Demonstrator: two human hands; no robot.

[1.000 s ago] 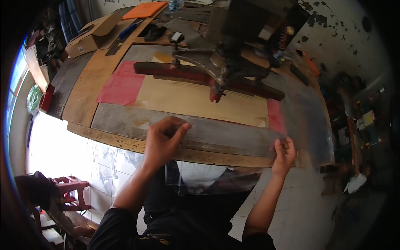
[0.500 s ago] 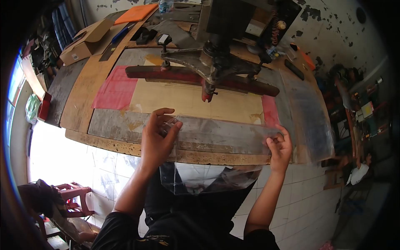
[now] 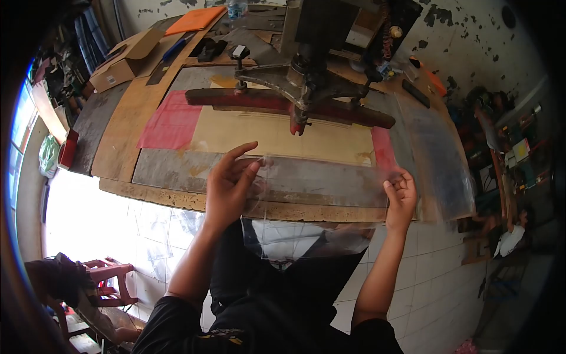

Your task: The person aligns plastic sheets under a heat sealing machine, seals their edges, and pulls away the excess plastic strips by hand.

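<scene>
A clear plastic sheet (image 3: 318,183) hangs between my hands over the near edge of the work table, its lower part drooping in front of my legs. My left hand (image 3: 231,182) pinches its left upper corner between thumb and fingers, with the index finger raised. At the other upper corner, my right hand (image 3: 401,193) is closed on the sheet. Beyond my hands lies a yellowish panel (image 3: 259,133) with pink patches (image 3: 172,121) at its ends. The red bar (image 3: 247,103) of a press machine (image 3: 300,76) spans above the panel.
To the right, a stack of clear sheets (image 3: 442,165) overhangs the table edge. A cardboard box (image 3: 127,62) and an orange folder (image 3: 194,20) sit at the back left. A red stool (image 3: 112,280) stands on the floor, lower left. A person (image 3: 510,236) is at the far right.
Both hands and the plastic sheet have moved slightly away from my body, further over the table. My left hand has shifted a little right, its index finger lifting. The view has tilted slightly.
</scene>
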